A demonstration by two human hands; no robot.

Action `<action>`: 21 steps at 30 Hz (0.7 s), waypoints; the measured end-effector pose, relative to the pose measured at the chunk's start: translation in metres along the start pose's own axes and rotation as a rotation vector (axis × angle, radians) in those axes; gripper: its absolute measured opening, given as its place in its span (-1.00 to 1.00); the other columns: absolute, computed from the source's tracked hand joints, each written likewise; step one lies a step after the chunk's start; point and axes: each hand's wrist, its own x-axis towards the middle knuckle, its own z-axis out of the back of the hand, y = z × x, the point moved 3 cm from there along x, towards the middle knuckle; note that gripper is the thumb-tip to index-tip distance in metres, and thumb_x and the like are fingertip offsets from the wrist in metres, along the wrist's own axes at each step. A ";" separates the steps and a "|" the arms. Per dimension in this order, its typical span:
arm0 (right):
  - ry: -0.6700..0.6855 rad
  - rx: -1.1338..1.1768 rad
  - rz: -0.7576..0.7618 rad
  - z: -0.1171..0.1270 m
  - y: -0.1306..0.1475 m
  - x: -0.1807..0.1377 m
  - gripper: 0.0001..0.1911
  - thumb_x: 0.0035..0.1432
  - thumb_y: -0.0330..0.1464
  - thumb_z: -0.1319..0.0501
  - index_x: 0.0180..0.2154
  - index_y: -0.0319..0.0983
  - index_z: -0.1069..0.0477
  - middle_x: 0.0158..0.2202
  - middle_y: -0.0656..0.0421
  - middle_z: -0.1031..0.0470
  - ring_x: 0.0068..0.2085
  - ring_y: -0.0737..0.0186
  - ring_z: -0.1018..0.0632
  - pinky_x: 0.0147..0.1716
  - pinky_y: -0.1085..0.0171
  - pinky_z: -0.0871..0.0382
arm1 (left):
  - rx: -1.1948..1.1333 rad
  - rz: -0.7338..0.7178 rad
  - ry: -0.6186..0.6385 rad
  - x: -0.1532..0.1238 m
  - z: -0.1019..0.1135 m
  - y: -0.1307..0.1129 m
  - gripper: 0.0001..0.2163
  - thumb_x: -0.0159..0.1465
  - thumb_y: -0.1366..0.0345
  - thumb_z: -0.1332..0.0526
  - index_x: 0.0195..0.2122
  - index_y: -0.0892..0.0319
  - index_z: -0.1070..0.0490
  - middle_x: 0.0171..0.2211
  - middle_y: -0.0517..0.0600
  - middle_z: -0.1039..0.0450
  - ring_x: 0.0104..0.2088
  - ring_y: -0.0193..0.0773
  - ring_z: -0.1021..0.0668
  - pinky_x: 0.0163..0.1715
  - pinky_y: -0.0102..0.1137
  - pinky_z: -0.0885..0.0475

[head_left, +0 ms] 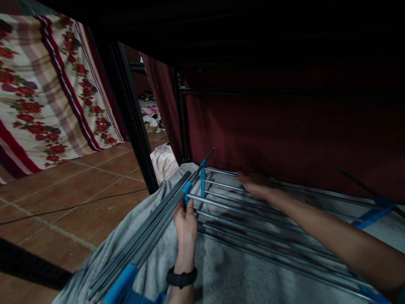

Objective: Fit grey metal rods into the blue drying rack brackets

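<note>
A partly assembled rack of grey metal tubes point(240, 213) lies on a grey blanket point(221, 270). Blue plastic connectors join the tubes at the ends. My left hand point(186, 219), with a black band on the wrist, is closed around the underside of a blue connector point(187, 191) at the near left corner. Farther back, my right hand point(253, 184) grips the rearmost tube point(220, 171), its thumb hidden. A bundle of loose grey tubes point(145, 232) rests left of my left hand. Another blue piece point(122, 285) lies at the bundle's near end.
Black metal posts point(134, 122) and a dark overhead shelf point(253, 38) frame this low space. A maroon cloth point(284, 135) hangs behind. To the left are a tiled floor point(95, 181) with a black cable point(104, 197) and a flowered curtain point(57, 93).
</note>
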 end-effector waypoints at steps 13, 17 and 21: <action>0.026 0.049 -0.036 0.001 0.001 0.002 -0.52 0.31 -0.11 0.25 -0.09 -0.13 -0.34 -0.09 0.06 -0.50 -0.10 0.09 -0.49 -0.17 0.17 -0.23 | -0.022 0.024 -0.009 0.002 0.001 0.010 -0.63 0.21 0.19 -0.21 0.03 0.15 -0.42 -0.02 0.08 -0.51 0.11 -0.10 -0.45 0.23 -0.19 -0.18; 0.034 0.100 -0.061 0.001 -0.002 0.006 -0.52 0.30 -0.09 0.23 -0.07 -0.12 -0.35 -0.06 0.05 -0.49 -0.06 0.08 -0.48 -0.14 0.17 -0.24 | -0.022 0.018 -0.006 0.002 0.002 0.010 -0.63 0.20 0.18 -0.22 0.03 0.16 -0.42 -0.01 0.09 -0.50 0.12 -0.09 -0.44 0.23 -0.19 -0.17; 0.061 0.148 -0.039 0.000 -0.004 0.009 -0.53 0.30 -0.10 0.22 -0.11 -0.13 -0.37 -0.07 0.07 -0.49 -0.08 0.11 -0.47 -0.12 0.19 -0.25 | -0.035 0.015 0.000 0.001 0.001 0.008 -0.62 0.22 0.17 -0.21 0.04 0.17 -0.41 0.03 0.10 -0.47 0.10 -0.09 -0.46 0.23 -0.18 -0.18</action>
